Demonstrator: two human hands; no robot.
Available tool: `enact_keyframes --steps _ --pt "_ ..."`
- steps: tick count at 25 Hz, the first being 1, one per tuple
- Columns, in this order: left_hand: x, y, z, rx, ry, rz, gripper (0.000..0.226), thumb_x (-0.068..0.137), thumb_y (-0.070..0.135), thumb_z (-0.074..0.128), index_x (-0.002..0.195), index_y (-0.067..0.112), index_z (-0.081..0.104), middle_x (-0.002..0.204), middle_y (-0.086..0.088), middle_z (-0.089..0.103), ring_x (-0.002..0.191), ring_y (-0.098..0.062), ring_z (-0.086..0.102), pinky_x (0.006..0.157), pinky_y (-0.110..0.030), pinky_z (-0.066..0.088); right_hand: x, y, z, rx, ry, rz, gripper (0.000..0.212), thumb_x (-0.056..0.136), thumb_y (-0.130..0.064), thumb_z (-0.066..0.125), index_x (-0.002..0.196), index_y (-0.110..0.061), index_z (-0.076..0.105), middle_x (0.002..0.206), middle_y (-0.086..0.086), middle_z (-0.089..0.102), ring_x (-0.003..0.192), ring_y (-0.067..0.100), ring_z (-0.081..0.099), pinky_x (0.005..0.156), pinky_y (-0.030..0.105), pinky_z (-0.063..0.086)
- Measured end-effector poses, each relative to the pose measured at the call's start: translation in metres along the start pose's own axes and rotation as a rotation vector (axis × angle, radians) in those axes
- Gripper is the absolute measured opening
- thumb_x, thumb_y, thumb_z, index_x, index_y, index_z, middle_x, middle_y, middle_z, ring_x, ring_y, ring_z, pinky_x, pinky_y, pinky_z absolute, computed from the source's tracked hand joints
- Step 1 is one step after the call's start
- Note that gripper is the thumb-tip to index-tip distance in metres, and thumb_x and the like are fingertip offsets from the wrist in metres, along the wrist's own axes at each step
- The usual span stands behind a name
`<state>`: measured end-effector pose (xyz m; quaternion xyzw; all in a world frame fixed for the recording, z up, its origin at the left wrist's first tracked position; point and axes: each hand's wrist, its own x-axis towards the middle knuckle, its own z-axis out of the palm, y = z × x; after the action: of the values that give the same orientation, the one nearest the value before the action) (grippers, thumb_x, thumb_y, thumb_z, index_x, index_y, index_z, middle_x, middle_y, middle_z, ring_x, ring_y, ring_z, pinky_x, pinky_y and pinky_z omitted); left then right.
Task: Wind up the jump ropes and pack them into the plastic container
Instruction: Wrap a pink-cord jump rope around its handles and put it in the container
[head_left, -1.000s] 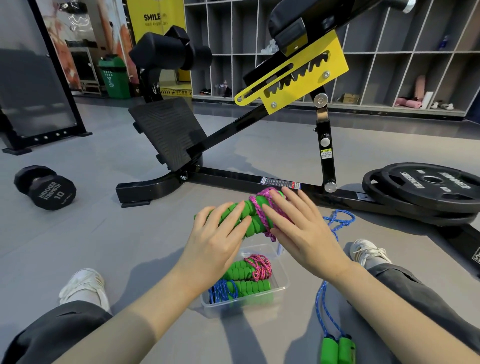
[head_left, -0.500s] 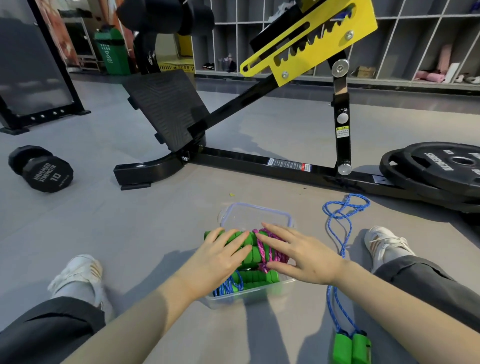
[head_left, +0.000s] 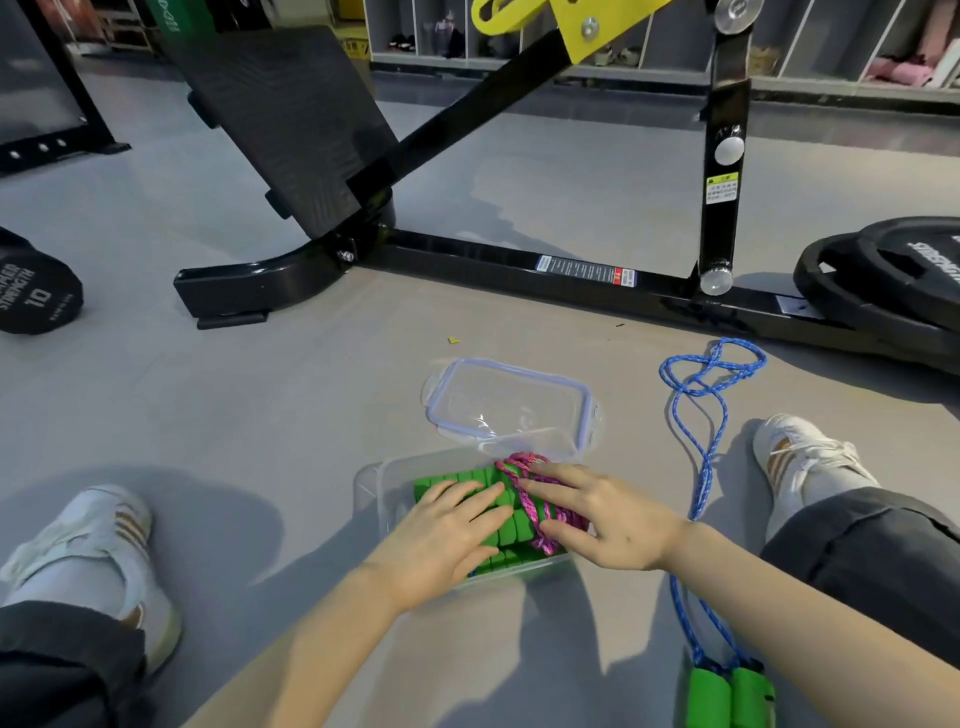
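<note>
Rope (head_left: 521, 475) lowered; left grip (head_left: 447, 527), right grip (head_left: 610, 525) pressing.

Single head-worn wide-angle camera, tilted forward and down, close above the clear rectangular plastic container (head_left: 382, 493), black steel bench frame (head_left: 493, 255) farther ahead

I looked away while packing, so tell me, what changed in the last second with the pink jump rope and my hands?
The wound pink rope came down from mid-air into the container. The left hand and right hand went down with it and now press on it with fairly straight fingers. The lid and the loose blue rope stayed where they were on the floor.
</note>
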<state>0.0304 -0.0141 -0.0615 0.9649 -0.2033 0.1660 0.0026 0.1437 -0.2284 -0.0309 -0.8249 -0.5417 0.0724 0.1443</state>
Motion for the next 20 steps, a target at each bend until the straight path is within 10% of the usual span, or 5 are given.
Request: enact_keyframes --steps 11,20 --pt "-0.013 0.006 0.020 -0.026 -0.037 -0.101 0.049 0.097 0.049 0.026 0.124 0.031 0.063 0.129 0.005 0.061 0.112 -0.016 0.062 0.096 -0.038 0.046 -0.010 0.013 0.032 -0.036 0.005 -0.038 0.053 0.097 -0.053 0.020 0.146 -0.032 0.022 0.153 -0.012 0.014 0.142 0.013 0.018 0.114 0.026 0.016" --pt "-0.016 0.026 0.030 0.182 0.023 -0.053 0.055 0.090 0.045 0.033 0.133 0.015 0.047 0.132 -0.009 0.058 0.111 -0.029 0.061 0.095 -0.042 0.048 -0.024 0.000 0.058 -0.245 0.282 0.057 0.053 0.101 -0.041 0.020 0.143 -0.011 0.035 0.150 0.007 0.033 0.141 0.021 0.023 0.114 0.037 0.018"
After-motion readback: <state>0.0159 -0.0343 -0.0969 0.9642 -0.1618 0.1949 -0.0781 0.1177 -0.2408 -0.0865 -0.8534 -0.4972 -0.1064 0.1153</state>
